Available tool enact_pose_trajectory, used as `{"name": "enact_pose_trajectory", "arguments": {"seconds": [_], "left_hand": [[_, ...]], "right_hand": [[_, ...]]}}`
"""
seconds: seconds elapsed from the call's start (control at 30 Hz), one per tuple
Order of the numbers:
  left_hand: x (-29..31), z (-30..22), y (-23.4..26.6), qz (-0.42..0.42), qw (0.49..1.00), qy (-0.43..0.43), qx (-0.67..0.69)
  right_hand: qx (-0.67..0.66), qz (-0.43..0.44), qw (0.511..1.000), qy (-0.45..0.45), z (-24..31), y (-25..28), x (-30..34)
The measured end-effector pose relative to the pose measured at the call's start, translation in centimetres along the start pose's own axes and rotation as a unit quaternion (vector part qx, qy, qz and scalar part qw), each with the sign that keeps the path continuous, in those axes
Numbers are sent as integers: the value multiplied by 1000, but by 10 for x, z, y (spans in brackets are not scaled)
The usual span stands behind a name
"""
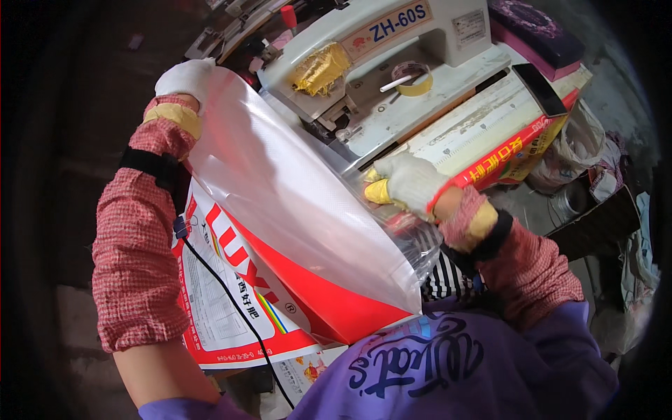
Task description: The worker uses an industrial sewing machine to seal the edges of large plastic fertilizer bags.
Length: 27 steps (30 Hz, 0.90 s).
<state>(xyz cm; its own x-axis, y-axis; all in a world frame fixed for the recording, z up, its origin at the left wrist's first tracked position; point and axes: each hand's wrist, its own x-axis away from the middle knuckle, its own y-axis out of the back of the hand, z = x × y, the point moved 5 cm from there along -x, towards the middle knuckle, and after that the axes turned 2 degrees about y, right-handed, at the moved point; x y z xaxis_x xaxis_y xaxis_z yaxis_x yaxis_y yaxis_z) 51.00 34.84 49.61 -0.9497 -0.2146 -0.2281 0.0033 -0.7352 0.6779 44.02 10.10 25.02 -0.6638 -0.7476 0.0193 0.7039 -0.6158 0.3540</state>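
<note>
A large white and red woven plastic sack (280,175) stretches across my front, its printed side folded below. My left hand (185,80), in a white glove, grips the sack's far left corner; its fingertips are hidden. My right hand (406,183), also gloved with yellow tape round a finger, is closed at the sack's right side, on clear plastic film (413,241) that runs along that edge. Just beyond my hands stands a pale industrial sewing machine (448,28), its needle area close to the sack's far edge.
On the machine bed lie a tape roll (416,85) and a white stick (395,83). A dark flat phone-like object (539,89) and a purple-black box (539,31) sit at the far right. A black cable (234,311) crosses the sack. Plastic bags (574,147) stand at right.
</note>
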Motion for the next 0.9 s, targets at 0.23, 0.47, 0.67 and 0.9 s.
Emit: {"name": "enact_pose_trajectory", "arguments": {"seconds": [0.23,0.47,0.67,0.9], "left_hand": [[6,1,4,10,1000,8,9],[-3,38,-11,42,979,96,175],[-30,69,-17,173,961,-80,-200],[13,-97,-157,-36,994,-57,81]], "right_hand": [[-366,-9,919,-148,24,-46,24],[116,54,991,-51,5,-58,-9],[-1,-82,977,197,82,-83,-9],[-162,-87,966,182,67,-100,37]]}}
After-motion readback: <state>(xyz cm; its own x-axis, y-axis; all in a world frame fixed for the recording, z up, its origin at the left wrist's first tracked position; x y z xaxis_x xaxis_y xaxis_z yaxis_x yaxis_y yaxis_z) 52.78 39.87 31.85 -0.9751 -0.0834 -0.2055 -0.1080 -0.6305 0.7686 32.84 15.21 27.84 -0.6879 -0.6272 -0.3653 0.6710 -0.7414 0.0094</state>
